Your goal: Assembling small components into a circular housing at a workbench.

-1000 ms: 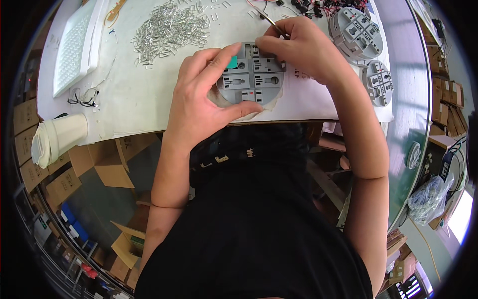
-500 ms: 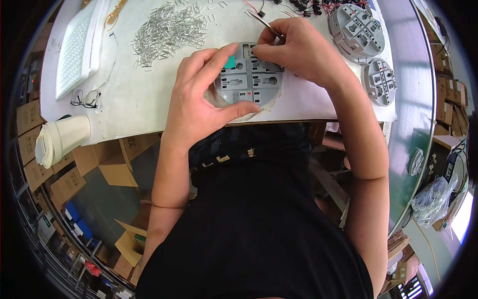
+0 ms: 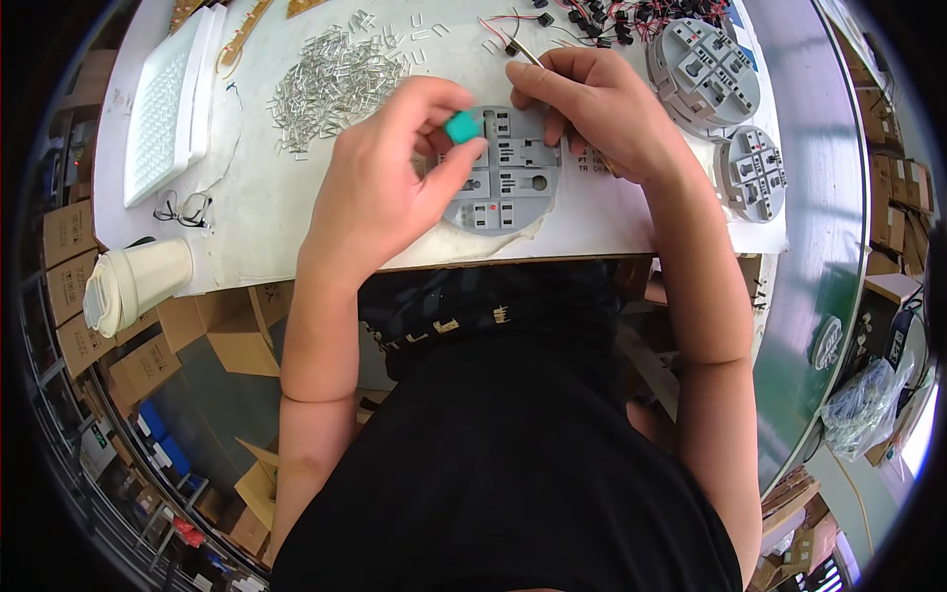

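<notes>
The left hand (image 3: 380, 192) pinches a small teal square piece (image 3: 462, 126) between thumb and forefinger, the other fingers curled loosely, holding it just above the upper left of a round grey plastic base (image 3: 508, 178), seemingly so that it sits over one of the base's recesses; the right hand (image 3: 592, 104) rests on the base's upper right edge, fingers bent and pressing down, probably to keep it from sliding, and a thin rod-like tool (image 3: 523, 51) pokes out from behind its fingers, though how it is gripped cannot be told; the base lies flat near the front edge of the white counter (image 3: 247, 197), directly before the person, within easy reach of both hands; to the right, two more round grey bases (image 3: 702, 74) (image 3: 755, 173) lie apart from it; behind the hands lie a heap of small silvery metal clips (image 3: 330, 84) and, further right, a tangle of red and black wired parts (image 3: 631, 15); at the left stand a white perforated tray (image 3: 163, 109) and, nearer the corner, a pale lidded cup (image 3: 138, 281); cardboard boxes (image 3: 69, 232) sit below the counter.
</notes>
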### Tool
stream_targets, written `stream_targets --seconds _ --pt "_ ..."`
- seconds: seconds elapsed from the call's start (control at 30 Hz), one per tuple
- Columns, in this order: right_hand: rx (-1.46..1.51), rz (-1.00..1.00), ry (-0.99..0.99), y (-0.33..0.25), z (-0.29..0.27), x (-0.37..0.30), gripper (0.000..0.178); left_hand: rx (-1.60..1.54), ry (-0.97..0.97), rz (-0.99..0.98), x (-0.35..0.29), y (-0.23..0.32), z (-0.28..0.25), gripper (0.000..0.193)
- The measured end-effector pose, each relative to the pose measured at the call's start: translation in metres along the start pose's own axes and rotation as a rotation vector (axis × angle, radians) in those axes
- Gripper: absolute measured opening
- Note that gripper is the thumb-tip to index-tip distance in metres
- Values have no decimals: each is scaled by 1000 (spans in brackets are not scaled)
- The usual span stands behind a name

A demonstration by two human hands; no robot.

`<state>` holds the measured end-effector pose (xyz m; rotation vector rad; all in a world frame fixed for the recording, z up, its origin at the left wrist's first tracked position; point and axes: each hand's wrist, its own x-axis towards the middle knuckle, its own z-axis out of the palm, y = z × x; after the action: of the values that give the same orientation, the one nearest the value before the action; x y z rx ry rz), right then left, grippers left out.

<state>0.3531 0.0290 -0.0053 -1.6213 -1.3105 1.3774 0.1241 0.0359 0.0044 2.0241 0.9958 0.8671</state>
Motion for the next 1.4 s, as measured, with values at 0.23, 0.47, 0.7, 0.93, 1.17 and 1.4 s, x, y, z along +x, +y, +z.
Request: stream_targets --seconds 0.23,0.47,0.7,0.93,1.17,1.4 --pt "60 -22 -4 3 -10 2 39 266 -198 146 31 0 8 24" --pt "90 -42 9 6 -12 4 40 368 -223 129 34 12 15 24" --pt "17 -183 167 -4 -22 -13 32 493 -265 149 22 8 20 48" --pt "-492 -430 233 -49 -23 -2 20 395 -55 250 -14 3 24 92" --pt "-857 -482 419 -21 10 40 25 350 -24 272 -34 -13 -2 93" --pt "310 -234 125 -26 20 6 22 329 333 391 -19 -28 -46 59"
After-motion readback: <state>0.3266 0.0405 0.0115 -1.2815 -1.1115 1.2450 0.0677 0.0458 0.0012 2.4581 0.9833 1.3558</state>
